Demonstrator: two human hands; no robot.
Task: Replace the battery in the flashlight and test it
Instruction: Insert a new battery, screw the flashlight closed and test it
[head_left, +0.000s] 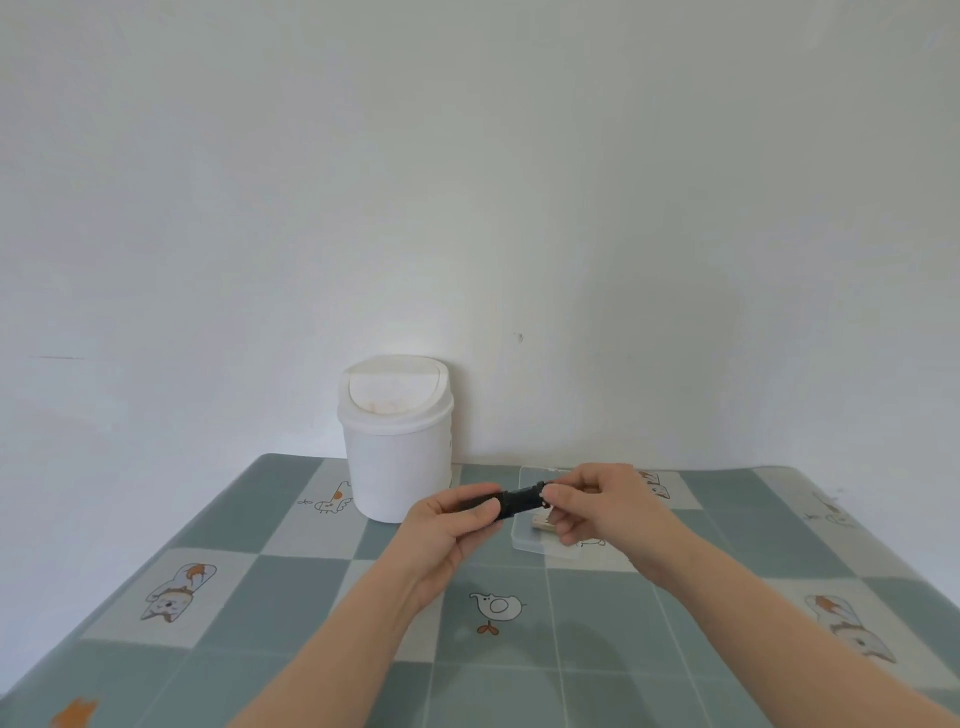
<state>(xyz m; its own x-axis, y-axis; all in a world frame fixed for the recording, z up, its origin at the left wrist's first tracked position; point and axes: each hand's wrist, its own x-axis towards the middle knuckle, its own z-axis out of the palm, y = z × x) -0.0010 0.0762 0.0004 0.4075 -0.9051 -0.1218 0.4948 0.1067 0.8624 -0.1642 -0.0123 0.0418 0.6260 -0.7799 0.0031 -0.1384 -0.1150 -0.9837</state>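
The left grip (451, 512) covers one end of the flashlight (521, 500); the right grip (597, 501) covers its other end. Under the right grip, a clear tray (524, 540) and a small tan thing (543, 524) in it are half hidden, too small to identify.

I cannot read any text, label or number here; the tablecloth (291, 582) carries only small cartoon animal drawings.
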